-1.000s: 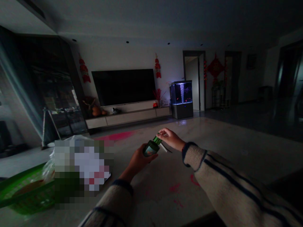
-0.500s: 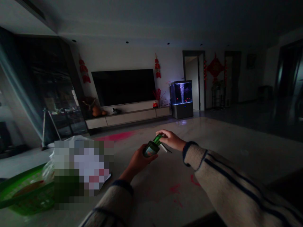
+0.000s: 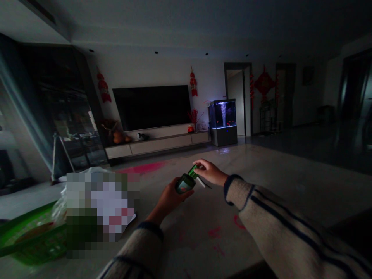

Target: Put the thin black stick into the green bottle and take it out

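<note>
Over the pale tabletop (image 3: 200, 248), my left hand (image 3: 171, 195) is wrapped round a dark green bottle (image 3: 185, 184) with a light label, tilted up to the right. My right hand (image 3: 209, 171) pinches the bright green cap (image 3: 192, 169) at the bottle's upper end. Cap and bottle are in line; whether they are joined I cannot tell. A thin white-and-dark object (image 3: 202, 182) shows just below my right hand, its kind unclear in the dim light.
A green plastic basket (image 3: 37, 254) stands at the left, beside a clear plastic bag (image 3: 59, 207) and a pixelated patch. Red smears (image 3: 215, 232) mark the tabletop. Beyond are a low cabinet (image 3: 159, 143), a television (image 3: 152, 107) and a lit fish tank (image 3: 223, 114).
My right hand and the green cap have shifted very slightly. My left hand holds the bottle in nearly the same place.
</note>
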Demonstrator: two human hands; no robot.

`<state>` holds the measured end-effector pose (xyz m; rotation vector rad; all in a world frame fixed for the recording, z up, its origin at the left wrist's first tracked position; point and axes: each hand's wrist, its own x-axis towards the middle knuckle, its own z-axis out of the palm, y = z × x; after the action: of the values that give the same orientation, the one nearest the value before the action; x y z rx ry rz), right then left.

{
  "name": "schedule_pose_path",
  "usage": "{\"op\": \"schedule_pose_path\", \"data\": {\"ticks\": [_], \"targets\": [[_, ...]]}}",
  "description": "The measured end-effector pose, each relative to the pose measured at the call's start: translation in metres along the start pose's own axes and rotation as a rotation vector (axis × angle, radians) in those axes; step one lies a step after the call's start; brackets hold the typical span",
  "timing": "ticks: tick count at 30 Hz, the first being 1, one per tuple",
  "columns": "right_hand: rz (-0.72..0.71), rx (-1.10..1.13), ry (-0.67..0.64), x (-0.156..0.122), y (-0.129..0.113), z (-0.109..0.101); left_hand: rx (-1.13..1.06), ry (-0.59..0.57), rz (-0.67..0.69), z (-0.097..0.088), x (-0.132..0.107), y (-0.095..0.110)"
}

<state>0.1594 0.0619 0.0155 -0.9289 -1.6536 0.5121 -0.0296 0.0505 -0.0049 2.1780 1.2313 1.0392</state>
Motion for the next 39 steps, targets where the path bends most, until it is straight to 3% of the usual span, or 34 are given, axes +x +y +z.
{"op": "schedule_pose_path", "data": {"ticks": [8, 18, 31, 39], "targets": [[0.010, 0.074, -0.031, -0.003, -0.013, 0.001, 0.040, 0.001, -0.005, 0.000, 0.000, 0.002], [0.128, 0.002, 0.080, 0.000, -0.004, -0.001, 0.021, 0.020, 0.008, 0.000, 0.000, 0.002], [0.057, 0.084, -0.024, -0.001, -0.017, -0.006, -0.019, 0.009, -0.011, 0.001, 0.001, -0.001], [0.088, 0.102, 0.062, 0.002, -0.007, -0.005, 0.016, 0.014, 0.000, -0.002, -0.001, 0.007]]}}
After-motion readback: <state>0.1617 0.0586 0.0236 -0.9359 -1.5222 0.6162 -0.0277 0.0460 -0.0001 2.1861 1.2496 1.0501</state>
